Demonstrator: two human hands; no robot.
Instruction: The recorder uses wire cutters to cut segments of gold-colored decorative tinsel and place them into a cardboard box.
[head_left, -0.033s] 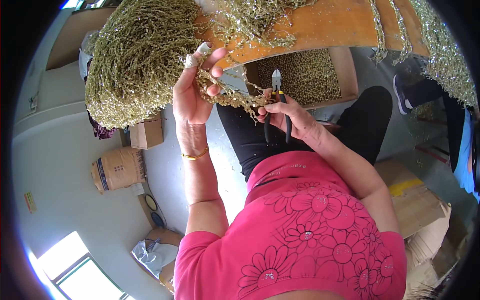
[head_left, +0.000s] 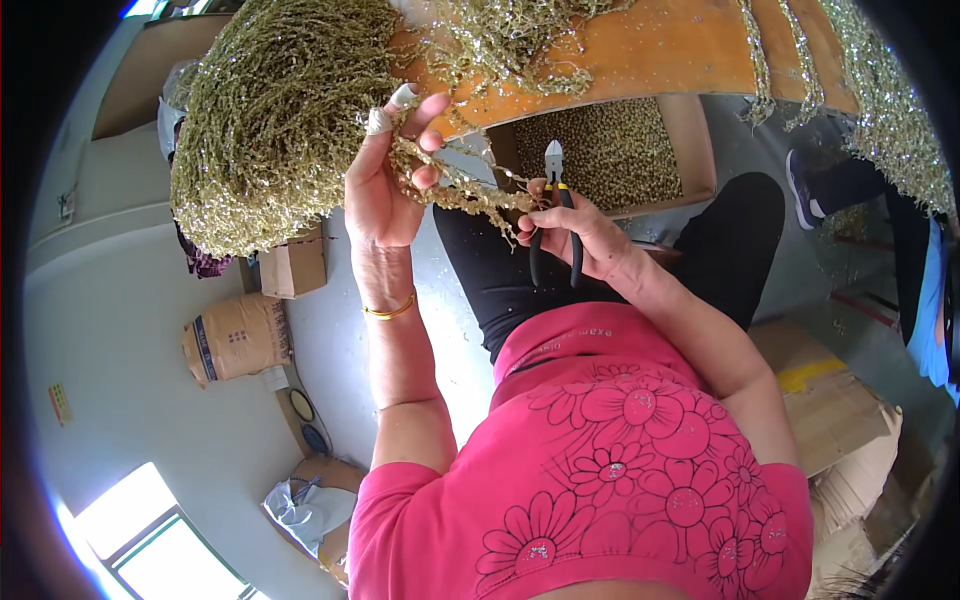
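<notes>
My left hand (head_left: 388,195) is raised, palm up, with white tape round two of its digits. Its fingers curl about a bunch of gold glittery strands (head_left: 465,192), which runs across to my other hand. My right hand (head_left: 585,235) holds diagonal cutters (head_left: 554,165) with black and yellow handles, jaws pointing away from me. Between the thumb and fingers of that same hand the strands' ends are pinched. The exact grip there is partly hidden by the fingers.
A thick heap of gold-green strands (head_left: 280,120) hangs at the left of the orange table (head_left: 670,45). Under its edge stands a cardboard box (head_left: 697,150) full of small gold beads. More strands (head_left: 890,110) hang at the right, near another person's leg (head_left: 850,185).
My left hand's fingertips have shifted very slightly to the left. Both hands keep their hold on the strands and the cutters.
</notes>
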